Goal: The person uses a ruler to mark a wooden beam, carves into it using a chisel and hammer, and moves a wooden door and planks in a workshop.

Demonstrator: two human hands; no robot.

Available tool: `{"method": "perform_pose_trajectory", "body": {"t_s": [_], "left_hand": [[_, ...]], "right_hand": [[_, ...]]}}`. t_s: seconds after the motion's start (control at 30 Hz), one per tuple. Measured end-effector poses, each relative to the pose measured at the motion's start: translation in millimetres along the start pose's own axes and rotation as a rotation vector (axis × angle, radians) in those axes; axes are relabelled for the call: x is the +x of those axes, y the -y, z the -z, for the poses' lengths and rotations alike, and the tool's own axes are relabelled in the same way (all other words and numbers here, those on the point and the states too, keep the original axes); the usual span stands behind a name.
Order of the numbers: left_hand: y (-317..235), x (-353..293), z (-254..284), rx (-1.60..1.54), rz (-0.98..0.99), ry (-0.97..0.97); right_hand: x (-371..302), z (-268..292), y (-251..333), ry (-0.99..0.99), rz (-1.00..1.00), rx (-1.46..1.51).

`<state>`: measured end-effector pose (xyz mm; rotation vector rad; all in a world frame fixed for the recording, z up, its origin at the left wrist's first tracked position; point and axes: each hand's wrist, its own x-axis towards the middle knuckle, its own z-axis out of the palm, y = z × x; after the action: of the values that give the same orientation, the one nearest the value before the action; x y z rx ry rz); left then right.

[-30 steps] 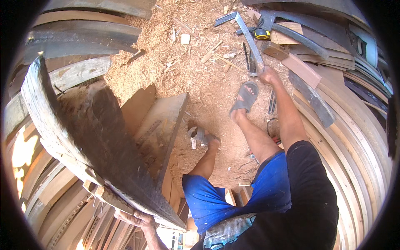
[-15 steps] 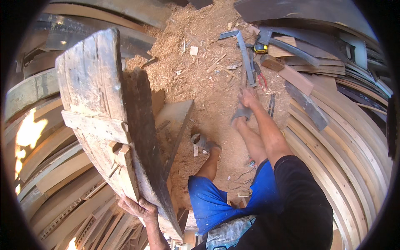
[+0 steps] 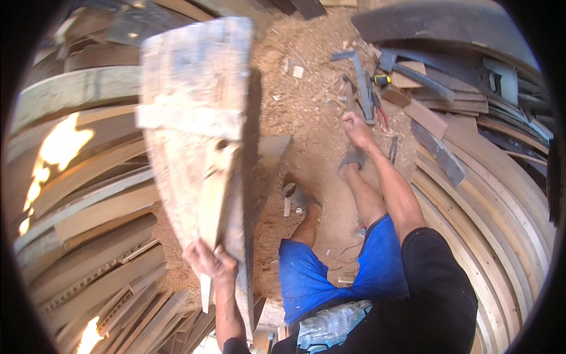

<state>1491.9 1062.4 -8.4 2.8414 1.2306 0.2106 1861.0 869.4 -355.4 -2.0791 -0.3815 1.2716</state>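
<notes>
A large weathered wooden panel (image 3: 183,76) stands tilted at my left, with a pale crosspiece (image 3: 188,121) across it. Along its face runs a light wooden strip (image 3: 216,189). My left hand (image 3: 212,261) is closed around the lower part of this strip, whose end shows below the fingers. Out in front, my right hand (image 3: 356,128) is closed on a slim brown tool (image 3: 349,97), seen end-on and blurred, so its kind is unclear. Beside that hand lie a metal try square (image 3: 362,88) and red-handled pliers (image 3: 381,112).
Sawdust and wood chips (image 3: 295,100) cover the ground. A yellow and black tape measure (image 3: 382,79) and a handsaw (image 3: 436,62) lie at the far right. Stacked boards (image 3: 471,236) line the right side, and more planks (image 3: 100,218) the left.
The panel has swung to the right and turned its face more toward me, my left hand moving with it. My right hand has lifted slightly, with the slim brown tool.
</notes>
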Motion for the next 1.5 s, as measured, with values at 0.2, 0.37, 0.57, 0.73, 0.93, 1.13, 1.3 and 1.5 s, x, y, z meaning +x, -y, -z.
{"method": "perform_pose_trajectory", "body": {"t_s": [0.2, 0.37, 0.57, 0.73, 0.93, 1.13, 1.3, 1.5], "left_hand": [[-18, 12, 20, -0.061, 0.14, 0.045], [-12, 2, 24, -0.09, 0.204, 0.01], [-31, -13, 31, -0.182, 0.152, -0.01], [-35, -3, 44, -0.2, 0.176, 0.024], [-47, 37, 40, -0.171, 0.094, 0.153], [-45, 41, 35, -0.196, 0.055, 0.183], [-43, 41, 37, -0.198, 0.047, 0.198], [-41, 44, 36, -0.207, 0.044, 0.193]], "right_hand": [[-105, 39, 85, 0.155, -0.19, 0.903], [-248, 53, 154, 0.463, 0.121, 0.906], [-328, 57, 244, -0.053, 0.254, -0.02], [-358, 41, 274, -0.293, 0.51, -0.114], [-371, 50, 319, 0.02, 0.378, -0.126], [-369, 43, 315, -0.312, 0.462, -0.191], [-359, 44, 329, -0.117, 0.523, -0.214], [-368, 33, 345, -0.205, 0.647, -0.278]]}}
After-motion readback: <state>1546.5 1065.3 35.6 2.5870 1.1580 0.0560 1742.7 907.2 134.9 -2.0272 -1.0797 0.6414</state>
